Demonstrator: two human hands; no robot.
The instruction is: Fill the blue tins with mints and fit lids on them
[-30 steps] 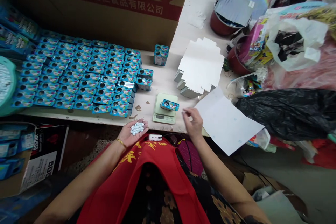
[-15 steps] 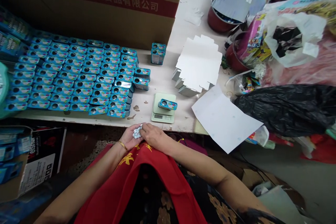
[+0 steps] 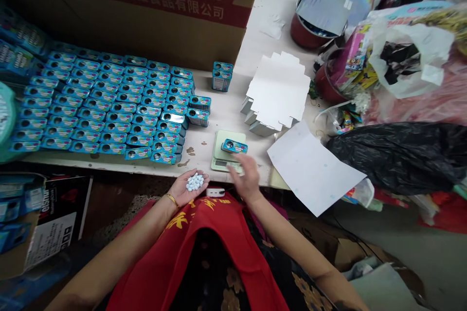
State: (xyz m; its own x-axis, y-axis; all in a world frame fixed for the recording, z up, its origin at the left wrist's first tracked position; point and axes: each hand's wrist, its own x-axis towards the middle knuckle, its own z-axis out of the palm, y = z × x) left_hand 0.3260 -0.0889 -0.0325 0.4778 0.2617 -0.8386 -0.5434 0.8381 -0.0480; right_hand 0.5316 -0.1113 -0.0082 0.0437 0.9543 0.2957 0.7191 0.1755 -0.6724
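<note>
My left hand (image 3: pixel 184 188) is cupped palm up below the table's front edge and holds a small heap of pale blue tablets (image 3: pixel 194 181). My right hand (image 3: pixel 245 177) is blurred by motion just below a small green scale (image 3: pixel 223 155); its fingers do not show clearly. A blue tin (image 3: pixel 234 146) lies on the scale's platform. Rows of many like blue tins (image 3: pixel 102 109) cover the left part of the table.
A large cardboard box (image 3: pixel 146 5) stands behind the tins. White flat carton blanks (image 3: pixel 279 88) and a white sheet (image 3: pixel 314 167) lie to the right. Red bowls (image 3: pixel 310 29), plastic bags (image 3: pixel 408 58) and a black bag (image 3: pixel 401 155) crowd the right side.
My right hand left the tablets in my left palm and swung right and up toward the scale. My left hand stayed cupped with the tablets.
</note>
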